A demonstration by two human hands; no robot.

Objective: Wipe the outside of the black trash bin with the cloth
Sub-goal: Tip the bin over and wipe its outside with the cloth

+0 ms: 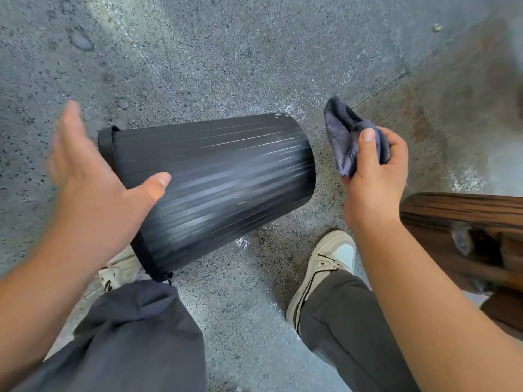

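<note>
The black ribbed trash bin lies tipped on its side over the floor, its rim toward my left and its base toward the right. My left hand is spread open at the rim end, thumb resting on the bin's ribbed side, fingers blurred. To the right of the bin's base, clear of it, my right hand is closed around a bunched grey cloth, part of which sticks up above the fingers.
Speckled grey stone floor lies all around. My two legs in grey trousers and white sneakers stand below the bin. A brown wooden piece of furniture juts in at the right edge.
</note>
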